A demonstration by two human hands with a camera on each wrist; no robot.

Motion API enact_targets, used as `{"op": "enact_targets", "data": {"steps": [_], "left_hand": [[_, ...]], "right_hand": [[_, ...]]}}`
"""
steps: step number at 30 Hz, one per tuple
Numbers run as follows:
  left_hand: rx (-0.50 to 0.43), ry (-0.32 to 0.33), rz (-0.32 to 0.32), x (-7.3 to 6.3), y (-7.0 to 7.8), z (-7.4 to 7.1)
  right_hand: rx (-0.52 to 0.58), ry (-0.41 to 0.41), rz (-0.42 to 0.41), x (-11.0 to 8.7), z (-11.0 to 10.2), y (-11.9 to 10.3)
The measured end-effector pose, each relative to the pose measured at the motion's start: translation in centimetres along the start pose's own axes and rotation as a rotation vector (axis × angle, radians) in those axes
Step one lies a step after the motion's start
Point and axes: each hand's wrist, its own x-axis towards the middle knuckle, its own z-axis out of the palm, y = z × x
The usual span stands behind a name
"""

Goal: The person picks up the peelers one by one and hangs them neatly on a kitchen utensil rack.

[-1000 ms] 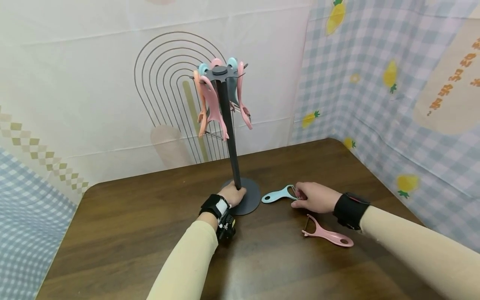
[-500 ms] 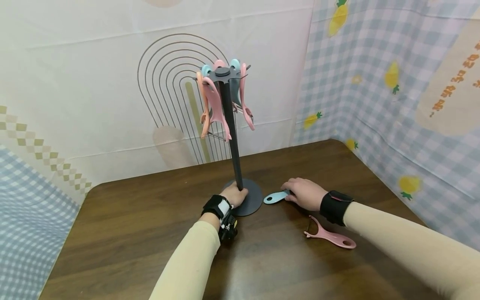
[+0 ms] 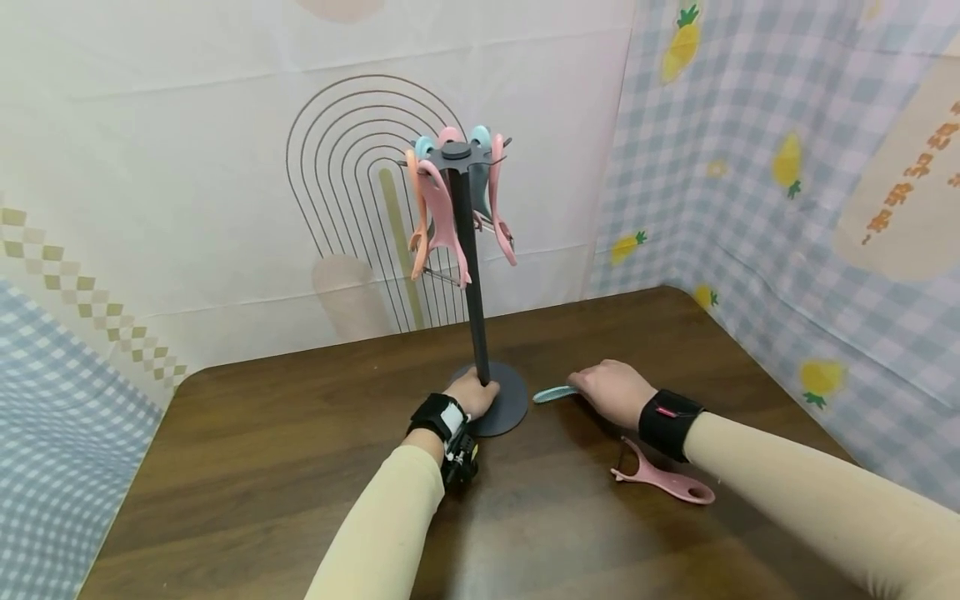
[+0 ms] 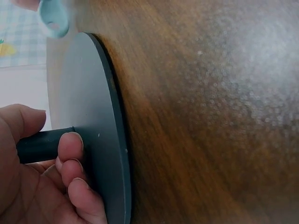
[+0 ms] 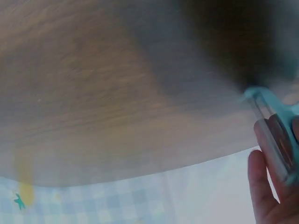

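My left hand grips the dark post of a rack low down, just above its round base. A light blue peeler is pinched in my right hand, its handle pointing left toward the base. In the right wrist view the peeler's blade lies along my fingers. A pink peeler lies on the table below my right hand. Several peelers hang from the rack's top, among them an orange one and a pink one.
The brown wooden table carries the rack near its back edge. A white printed cloth hangs behind it, and a blue checked cloth with pineapples hangs at the right.
My right hand has moved left onto the light blue peeler and pinched it; the peeler has turned so its handle shows edge-on. My left hand stays on the post.
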Motion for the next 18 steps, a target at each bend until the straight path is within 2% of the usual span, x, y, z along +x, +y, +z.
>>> {"op": "enact_targets", "data": {"steps": [3,7,12,15,18], "left_hand": [[0.003,0.010,0.006,0.0,0.0,0.1],[0.000,0.014,0.007,0.3,-0.1,0.3],[-0.001,0.007,0.007,0.4,-0.4,0.3],[-0.002,0.011,0.005,0.3,-0.6,0.1],[0.000,0.020,0.000,0.4,-0.8,0.1]], "right_hand": [[0.029,0.046,0.048,-0.1,-0.4,0.8],[0.169,0.122,0.181,0.2,-2.5,2.1],[0.375,0.176,0.327,2.2,-7.1,2.8],[0.507,0.236,0.369,4.0,-10.2,2.6],[0.655,0.313,0.375,5.7,-12.9,2.0]]}}
